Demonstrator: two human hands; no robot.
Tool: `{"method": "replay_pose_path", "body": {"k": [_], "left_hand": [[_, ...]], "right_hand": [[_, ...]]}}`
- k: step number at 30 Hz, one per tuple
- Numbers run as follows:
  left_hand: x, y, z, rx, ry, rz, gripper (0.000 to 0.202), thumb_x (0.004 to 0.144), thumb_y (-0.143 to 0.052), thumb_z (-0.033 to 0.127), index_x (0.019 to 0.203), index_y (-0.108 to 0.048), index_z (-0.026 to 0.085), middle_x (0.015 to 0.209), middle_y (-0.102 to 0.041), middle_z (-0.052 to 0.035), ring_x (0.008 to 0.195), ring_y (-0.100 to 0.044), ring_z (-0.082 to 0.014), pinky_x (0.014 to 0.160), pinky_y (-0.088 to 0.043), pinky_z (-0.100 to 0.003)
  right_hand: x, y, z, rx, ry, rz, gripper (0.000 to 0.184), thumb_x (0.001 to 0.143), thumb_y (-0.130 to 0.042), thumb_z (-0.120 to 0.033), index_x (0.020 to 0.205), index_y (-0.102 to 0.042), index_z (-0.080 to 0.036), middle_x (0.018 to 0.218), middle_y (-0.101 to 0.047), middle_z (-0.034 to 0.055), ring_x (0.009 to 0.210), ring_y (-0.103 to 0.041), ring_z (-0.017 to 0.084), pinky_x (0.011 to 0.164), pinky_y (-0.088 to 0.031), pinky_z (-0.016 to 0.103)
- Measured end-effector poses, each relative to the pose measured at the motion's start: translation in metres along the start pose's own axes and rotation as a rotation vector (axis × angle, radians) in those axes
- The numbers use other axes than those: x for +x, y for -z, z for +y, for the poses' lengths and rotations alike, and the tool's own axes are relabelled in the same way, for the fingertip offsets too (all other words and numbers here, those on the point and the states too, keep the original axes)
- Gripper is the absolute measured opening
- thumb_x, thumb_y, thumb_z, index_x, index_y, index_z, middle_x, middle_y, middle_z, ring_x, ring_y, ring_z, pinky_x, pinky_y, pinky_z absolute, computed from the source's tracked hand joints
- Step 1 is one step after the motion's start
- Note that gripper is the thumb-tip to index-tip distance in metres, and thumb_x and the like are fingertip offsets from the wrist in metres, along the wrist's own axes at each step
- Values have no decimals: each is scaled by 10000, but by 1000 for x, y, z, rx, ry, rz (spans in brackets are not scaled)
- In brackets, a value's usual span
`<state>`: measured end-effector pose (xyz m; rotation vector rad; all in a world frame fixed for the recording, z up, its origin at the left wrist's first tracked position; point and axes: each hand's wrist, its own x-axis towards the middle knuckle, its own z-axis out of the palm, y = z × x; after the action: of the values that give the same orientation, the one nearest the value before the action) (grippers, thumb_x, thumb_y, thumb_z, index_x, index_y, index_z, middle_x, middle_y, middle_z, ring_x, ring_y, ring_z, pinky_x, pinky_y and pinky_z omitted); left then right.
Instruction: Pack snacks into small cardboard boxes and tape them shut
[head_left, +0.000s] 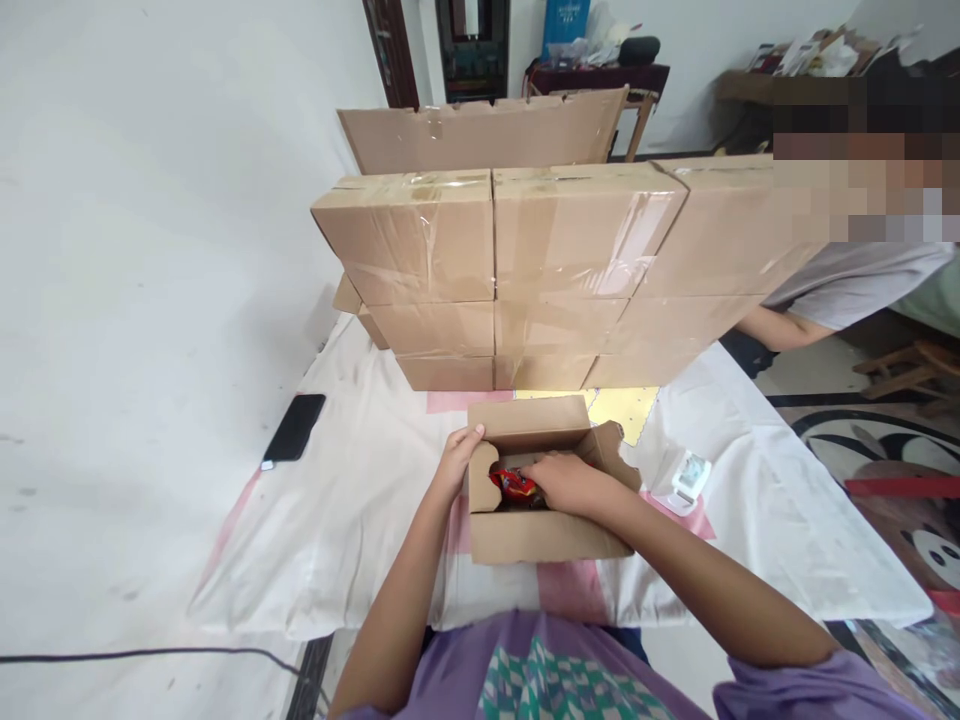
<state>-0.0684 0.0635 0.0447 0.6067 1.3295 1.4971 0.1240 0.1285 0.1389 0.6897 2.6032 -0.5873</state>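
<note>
An open cardboard box (551, 540) stands in front of me on the cloth-covered table, its flaps folded outward. My left hand (457, 460) grips the box at its back left corner, the thumb over the edge beside the left flap. My right hand (562, 480) reaches down into the box with its fingers curled. Its fingertips are at the right end of a shiny red packet (514, 484) with yellow and dark print. The box's right part and some of its contents are hidden under the right hand and forearm.
Taped cardboard boxes (562, 240) form a stacked wall behind the open box. A black phone (296, 427) lies at the left, and a small white device with a screen (691, 472) sits at the right. Another person's arm (787, 325) is beyond the stack's right end.
</note>
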Motion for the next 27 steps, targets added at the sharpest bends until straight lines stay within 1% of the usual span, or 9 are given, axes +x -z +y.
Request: {"method": "replay_pose_path", "body": {"k": [4,7,9,11,13,16,20,24,27], "left_hand": [[0,1,1,17,-4,-17,541,702,-802,663,768,-723,132,697,-669,-39,602,-555,-162,567,-397,-260],[-1,0,3,19,-10,-13,536,703,-802,662,751,-717,135,682,-658,-36,598,-545,-160,564,-390,-259],[-1,-1,3,17,-13,-10,536,704,-801,662,765,-719,135,677,-656,-35,591,-543,-159,563,-387,-259],[-1,-1,2,12,-17,-10,533,709,-800,657,773,-719,134,682,-661,-35,591,-547,-158,571,-392,-259],[-1,-1,2,6,-23,-12,523,715,-799,647,773,-717,134,694,-669,-37,603,-557,-160,584,-405,-261],[0,-1,1,3,-30,-10,519,724,-794,642,776,-717,131,705,-677,-39,609,-562,-160,589,-414,-261],[-1,0,1,2,-34,-1,532,701,-801,657,751,-707,136,712,-678,-39,631,-571,-164,604,-422,-259],[-1,0,1,10,-16,12,554,685,-805,672,746,-705,131,662,-651,-35,580,-543,-152,560,-393,-254],[-1,-1,2,9,-10,18,560,678,-809,677,739,-696,132,651,-641,-33,570,-535,-147,553,-391,-252]], "right_hand": [[3,-1,0,-9,1,-34,300,963,-495,-209,1138,-736,-237,1022,-719,140,916,-688,311,766,-487,374],[7,-8,4,-36,-23,-46,292,928,-607,-273,1192,-700,-190,1143,-695,164,1041,-655,356,847,-491,425],[9,-12,6,-12,-26,7,449,889,-699,-417,1251,-646,-158,1247,-656,179,1130,-609,394,908,-478,476],[10,-14,7,45,5,103,584,892,-693,-524,1336,-570,-165,1293,-631,169,1158,-590,381,943,-461,486],[9,-14,6,80,90,196,485,973,-604,-491,1363,-544,-209,1264,-644,128,1132,-605,320,951,-451,442],[12,-13,2,43,177,258,287,1037,-522,-365,1282,-615,-249,1176,-676,80,1061,-629,255,920,-443,365],[19,-17,0,-12,138,209,317,1058,-468,-343,1332,-622,-298,1147,-707,69,1000,-659,243,841,-447,330],[24,-22,1,-69,150,164,324,1062,-443,-334,1302,-659,-316,1198,-703,74,1048,-653,256,865,-444,345],[23,-21,2,-52,134,182,323,1063,-439,-348,1290,-662,-295,1182,-708,79,1059,-652,254,871,-442,342]]}}
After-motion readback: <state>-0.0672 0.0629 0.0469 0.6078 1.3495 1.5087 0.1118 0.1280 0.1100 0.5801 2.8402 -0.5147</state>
